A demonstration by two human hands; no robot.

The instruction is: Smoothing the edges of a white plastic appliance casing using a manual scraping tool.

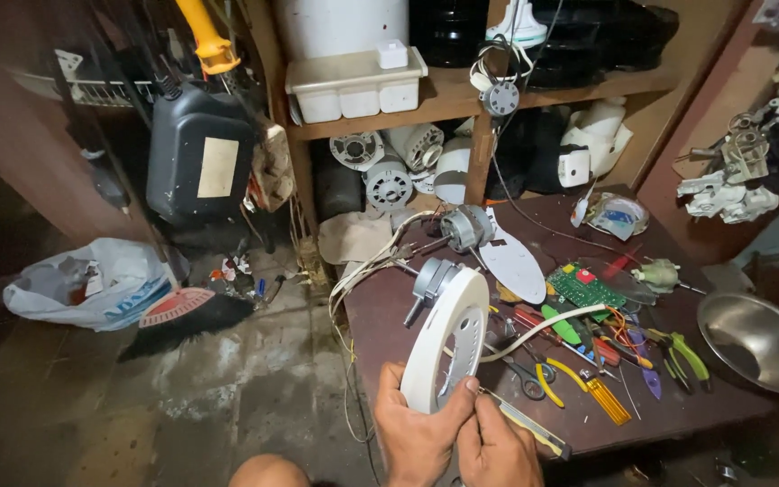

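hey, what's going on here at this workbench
A person sits at a dark workbench crowded with tools. Both hands grip the bottom of a round white fan housing stood on edge: the left hand holds its rim, the right hand pinches a thin tool at its edge. A grey motor sits behind the housing. Pliers, screwdrivers, a green circuit board and a steel bowl lie to the right.
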